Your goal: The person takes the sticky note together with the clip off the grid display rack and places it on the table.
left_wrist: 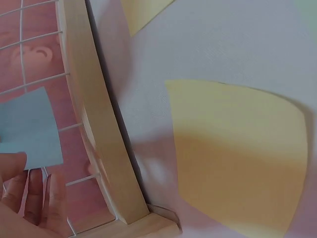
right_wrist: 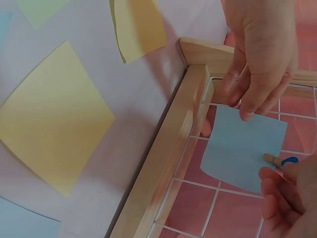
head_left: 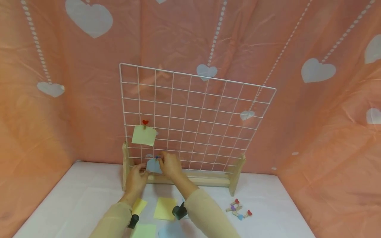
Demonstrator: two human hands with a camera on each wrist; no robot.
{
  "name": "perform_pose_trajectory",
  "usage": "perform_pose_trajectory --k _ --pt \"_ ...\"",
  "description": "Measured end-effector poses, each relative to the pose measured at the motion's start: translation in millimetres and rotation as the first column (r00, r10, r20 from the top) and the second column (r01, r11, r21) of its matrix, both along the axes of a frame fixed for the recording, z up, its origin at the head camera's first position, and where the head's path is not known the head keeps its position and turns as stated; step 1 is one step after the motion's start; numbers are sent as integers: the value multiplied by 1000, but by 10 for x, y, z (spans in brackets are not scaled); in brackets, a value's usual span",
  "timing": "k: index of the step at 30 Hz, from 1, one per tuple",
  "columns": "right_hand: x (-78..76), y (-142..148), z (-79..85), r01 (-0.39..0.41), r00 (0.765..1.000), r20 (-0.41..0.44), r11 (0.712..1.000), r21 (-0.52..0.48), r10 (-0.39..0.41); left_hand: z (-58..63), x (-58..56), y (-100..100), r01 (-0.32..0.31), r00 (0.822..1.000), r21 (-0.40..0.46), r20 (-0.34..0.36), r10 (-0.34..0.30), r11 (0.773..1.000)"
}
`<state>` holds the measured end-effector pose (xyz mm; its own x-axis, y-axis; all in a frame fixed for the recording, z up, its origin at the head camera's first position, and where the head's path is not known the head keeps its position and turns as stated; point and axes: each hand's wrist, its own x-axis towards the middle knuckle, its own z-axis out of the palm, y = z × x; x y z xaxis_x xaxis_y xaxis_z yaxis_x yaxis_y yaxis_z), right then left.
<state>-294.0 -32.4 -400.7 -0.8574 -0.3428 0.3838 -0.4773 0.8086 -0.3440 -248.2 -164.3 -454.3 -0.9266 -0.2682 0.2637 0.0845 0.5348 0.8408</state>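
Note:
A light blue sticky note [head_left: 153, 166] lies against the white wire grid [head_left: 190, 96], low near its left side. My left hand [head_left: 137, 179] pinches one edge of this note, thumb in front and fingers behind. At another edge, my right hand [head_left: 171, 164] pinches a small wooden clothespin [right_wrist: 272, 159] with a blue heart, which overlaps the note. Higher on the grid, a pale yellow-green note [head_left: 144, 136] hangs under a clothespin with a red heart [head_left: 145, 122].
Wooden feet [head_left: 236, 175] and a crossbar hold the grid upright. Yellow notes [head_left: 164, 209], a green note [head_left: 144, 231] and blue notes lie on the white table before it. Several heart clothespins [head_left: 238, 209] lie to the right. A pink heart-print curtain [head_left: 297, 138] hangs behind.

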Motion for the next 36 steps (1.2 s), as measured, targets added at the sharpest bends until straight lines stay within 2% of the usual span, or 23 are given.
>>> perform_pose_trajectory --k 7,12,15,21,27,33,36 --pt "5 -43 12 66 994 -86 997 -41 -69 17 4 -7 -39 999 12 1 39 999" --pt "-5 -59 13 88 984 -152 994 -66 -97 46 18 15 -54 998 16 45 53 998" --pt "-12 -58 5 88 982 -160 990 -106 -104 46 23 21 -69 996 2 52 69 998" --pt "33 7 -22 25 989 -136 966 -258 -62 24 113 -7 -103 994 4 22 103 995" --pt "116 200 -54 -46 998 -62 931 -363 25 -8 225 -5 -68 998 36 1 68 997" --pt "172 397 -48 -30 1000 -5 923 -384 30 4 303 18 -54 999 56 2 54 997" --pt "216 511 -65 -41 999 -1 920 -390 44 -9 343 23 -41 999 52 26 39 998"
